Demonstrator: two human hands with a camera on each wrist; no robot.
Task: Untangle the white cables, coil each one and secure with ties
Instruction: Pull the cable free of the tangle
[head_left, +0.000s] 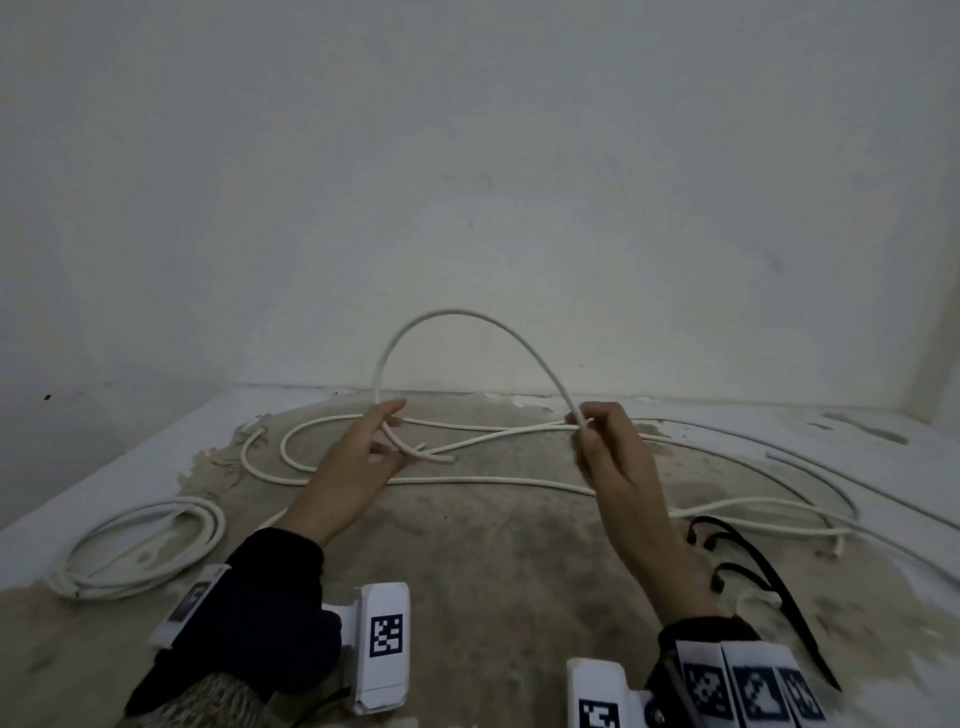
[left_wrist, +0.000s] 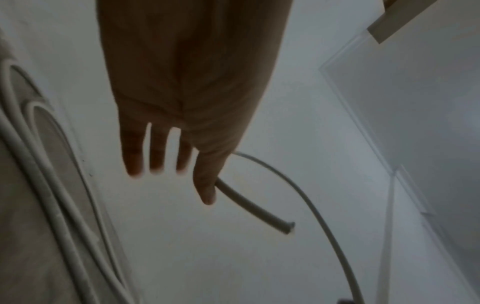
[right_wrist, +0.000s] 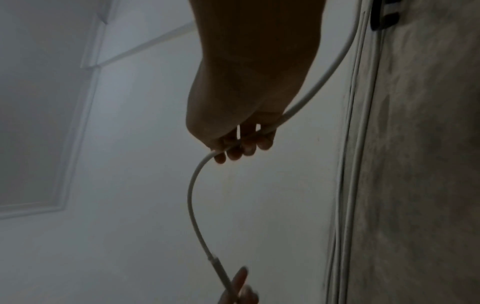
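The right hand (head_left: 618, 457) pinches the white cable (head_left: 467, 318) between thumb and curled fingertips (right_wrist: 235, 153), at the right foot of a raised arch. The left hand (head_left: 358, 462) holds the same cable near its free end: the thumb presses the cable against the index finger, while the other three fingers (left_wrist: 135, 156) are extended and spread. The cut end (head_left: 444, 459) projects past the left hand, toward the right. Between the two hands the cable rises in an arch above the floor, in front of the white wall (head_left: 467, 156).

From the right hand the cable continues down to the floor (head_left: 467, 561), where long loose runs (head_left: 519, 482) cross each other behind and beside both hands. A coiled white cable (head_left: 150, 545) lies on the floor to the left, well apart from the hands. Black ties (head_left: 748, 556) lie on the floor just right of the right wrist. Both wrists carry white camera mounts with printed markers (head_left: 387, 635), over dark sleeves (head_left: 270, 587).
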